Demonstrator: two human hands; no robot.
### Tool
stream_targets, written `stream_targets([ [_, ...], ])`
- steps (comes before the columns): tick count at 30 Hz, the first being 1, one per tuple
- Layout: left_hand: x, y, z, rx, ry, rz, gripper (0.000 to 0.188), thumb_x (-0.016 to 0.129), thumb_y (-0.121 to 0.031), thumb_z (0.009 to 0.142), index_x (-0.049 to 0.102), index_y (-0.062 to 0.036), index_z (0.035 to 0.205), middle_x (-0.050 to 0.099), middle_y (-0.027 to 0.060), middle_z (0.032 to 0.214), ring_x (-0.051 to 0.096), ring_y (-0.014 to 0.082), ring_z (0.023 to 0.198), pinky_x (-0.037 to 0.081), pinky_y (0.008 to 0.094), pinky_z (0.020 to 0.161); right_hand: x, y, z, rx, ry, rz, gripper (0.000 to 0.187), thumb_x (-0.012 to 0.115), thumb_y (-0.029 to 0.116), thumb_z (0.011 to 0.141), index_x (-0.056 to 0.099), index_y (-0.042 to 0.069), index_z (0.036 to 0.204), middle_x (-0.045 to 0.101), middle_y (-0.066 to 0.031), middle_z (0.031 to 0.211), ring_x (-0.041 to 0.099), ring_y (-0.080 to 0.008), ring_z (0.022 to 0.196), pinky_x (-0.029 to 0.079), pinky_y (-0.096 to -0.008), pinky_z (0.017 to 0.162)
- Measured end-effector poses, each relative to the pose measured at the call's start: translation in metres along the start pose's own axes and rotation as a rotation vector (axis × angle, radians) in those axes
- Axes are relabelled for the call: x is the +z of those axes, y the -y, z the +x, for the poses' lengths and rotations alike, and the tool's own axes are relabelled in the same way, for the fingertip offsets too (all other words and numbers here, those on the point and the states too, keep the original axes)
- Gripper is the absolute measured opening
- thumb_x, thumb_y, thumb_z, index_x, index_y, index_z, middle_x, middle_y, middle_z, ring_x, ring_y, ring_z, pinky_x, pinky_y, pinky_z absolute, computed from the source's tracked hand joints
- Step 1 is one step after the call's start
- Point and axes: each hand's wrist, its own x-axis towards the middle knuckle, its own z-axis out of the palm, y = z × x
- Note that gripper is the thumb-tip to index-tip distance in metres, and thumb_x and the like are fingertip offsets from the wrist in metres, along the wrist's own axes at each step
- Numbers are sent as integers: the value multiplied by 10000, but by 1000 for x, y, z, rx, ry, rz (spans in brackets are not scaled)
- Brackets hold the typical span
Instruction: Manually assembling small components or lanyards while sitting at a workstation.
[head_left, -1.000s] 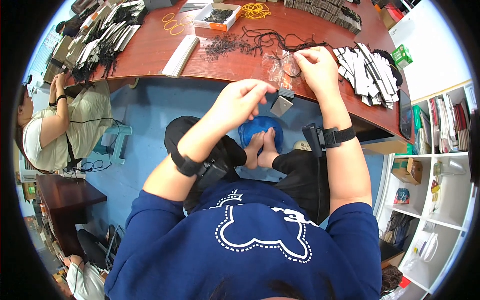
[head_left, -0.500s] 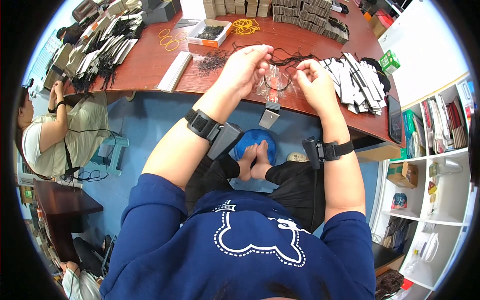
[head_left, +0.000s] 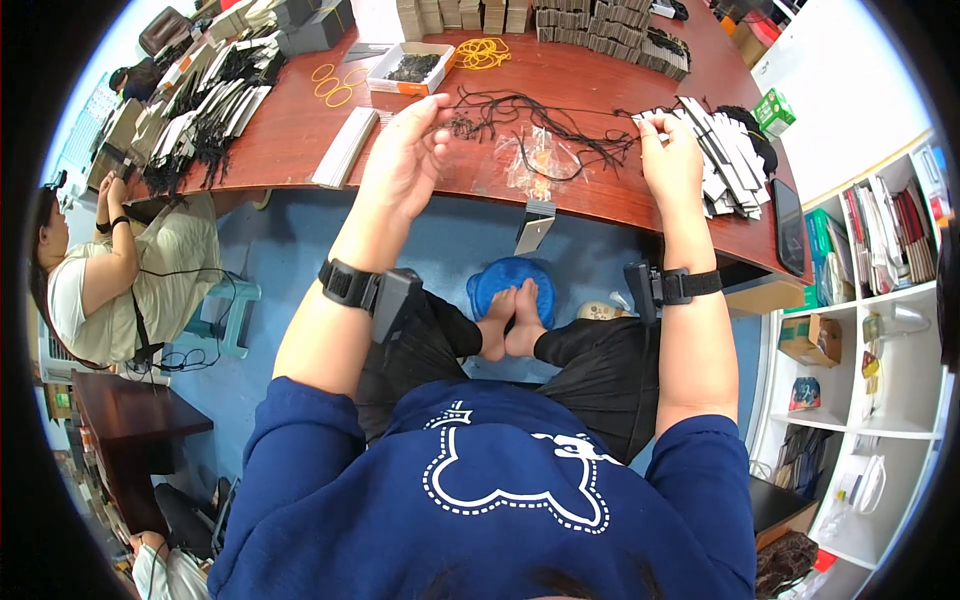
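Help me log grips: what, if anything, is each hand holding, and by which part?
A thin black cord seems stretched between the left hand and right hand, pinched by each; exactly which part cannot be told.

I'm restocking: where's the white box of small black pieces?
In the head view, the white box is on the table left of centre, beyond the left hand, between yellow loops and a yellow tangle.

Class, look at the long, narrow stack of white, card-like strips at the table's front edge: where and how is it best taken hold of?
Probably at mid-length of the stack, from above, with the left hand nearby: thumb on one long side, fingers on the other. It lies flat and narrow, and pressing across its width should keep the loose-looking strips together.
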Motion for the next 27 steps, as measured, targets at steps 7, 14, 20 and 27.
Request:
stream_targets([
  [7, -17, -8, -35, 6, 21, -44, 189, 569, -229, 935, 598, -58, 1010, 610, 21, 939, 529, 77, 684, 466, 176, 587, -6, -10, -3, -72, -86, -127, 204, 634, 226, 870, 649, 28, 916, 624, -53, 714, 548, -116, 614, 455, -290, 599],
  [14, -34, -3, -70, -45, 31, -88, 186, 561, -227, 933, 595, -49, 975, 611, 26, 952, 521, 84, 675, 449, 193, 570, -46, 0, -48, 615, 268, 1610, 165, 512, 197, 949, 507, 76, 838, 527, 6, 765, 431, -60, 556, 326, -209, 464],
  [20, -54, 20, -92, -148, -81, -44, 138, 582, -165, 920, 611, -60, 1003, 629, 19, 946, 489, 64, 653, 414, 178, 566, -71, -8, -124, 681, 433, 1931, 303, 455, 263, 992, 400, 101, 743, 435, -9, 716, 366, -72, 525, 330, -203, 474],
  [27, -21, 43, -110, -237, 154, 603, 146, 612, -128, 891, 677, -11, 950, 631, 24, 852, 533, 55, 631, 429, 187, 577, -53, 23, -163, 480, 508, 1099, 274, 566, 243, 935, 602, -22, 994, 635, -58, 854, 455, -44, 568, 363, -172, 485],
])
